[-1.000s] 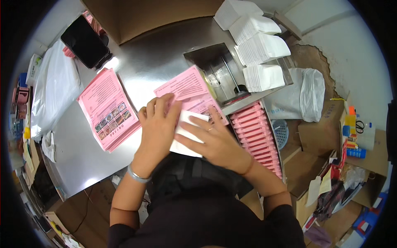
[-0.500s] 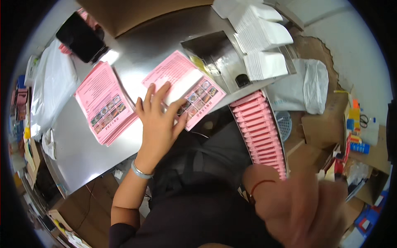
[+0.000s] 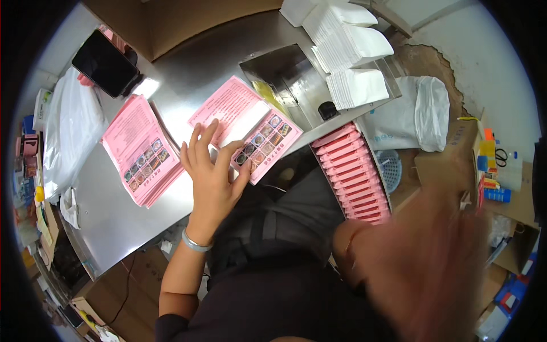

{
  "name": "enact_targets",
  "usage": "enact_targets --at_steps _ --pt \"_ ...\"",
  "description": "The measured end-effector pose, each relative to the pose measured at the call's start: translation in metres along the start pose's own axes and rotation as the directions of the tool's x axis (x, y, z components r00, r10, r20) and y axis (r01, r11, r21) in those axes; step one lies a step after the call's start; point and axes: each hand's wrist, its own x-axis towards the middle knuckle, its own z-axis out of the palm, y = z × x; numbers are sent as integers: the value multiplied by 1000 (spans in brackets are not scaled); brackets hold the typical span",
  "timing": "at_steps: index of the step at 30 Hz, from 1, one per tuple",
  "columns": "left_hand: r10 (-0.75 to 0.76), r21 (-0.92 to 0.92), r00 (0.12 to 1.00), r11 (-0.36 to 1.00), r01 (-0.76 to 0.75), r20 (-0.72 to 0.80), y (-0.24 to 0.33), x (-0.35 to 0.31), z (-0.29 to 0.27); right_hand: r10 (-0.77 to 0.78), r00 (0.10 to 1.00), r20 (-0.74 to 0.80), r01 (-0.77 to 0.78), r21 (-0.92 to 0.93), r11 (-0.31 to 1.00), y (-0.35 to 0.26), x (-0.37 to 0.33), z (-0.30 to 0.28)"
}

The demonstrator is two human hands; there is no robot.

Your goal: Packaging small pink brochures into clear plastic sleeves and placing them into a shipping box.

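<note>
Shiny metal tops the table point(image 3: 122, 233), left and middle of the frame. One pink sheet point(image 3: 272, 142) lies flat and unfolded near the middle. A white napkin point(image 3: 248, 123) is already on it. Many sheets are left in a pile point(image 3: 137, 151) at left; the pink packets point(image 3: 353, 176) right of middle look finished. The left hand point(image 3: 212, 165) rests spread on the sheet, not clutching it. The right hand point(image 3: 430, 268), lower right, is too blurry to tell. One second ago, both hands touched the napkin or sheet.
</note>
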Motion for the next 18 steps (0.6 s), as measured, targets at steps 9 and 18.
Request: enact_targets --at_steps 9,18 --pt "128 349 978 920 -180 167 -4 58 -3 64 969 238 195 -900 390 167 -21 -44" --pt "-70 170 951 985 19 301 3 32 -1 182 897 402 204 -744 636 160 2 -75"
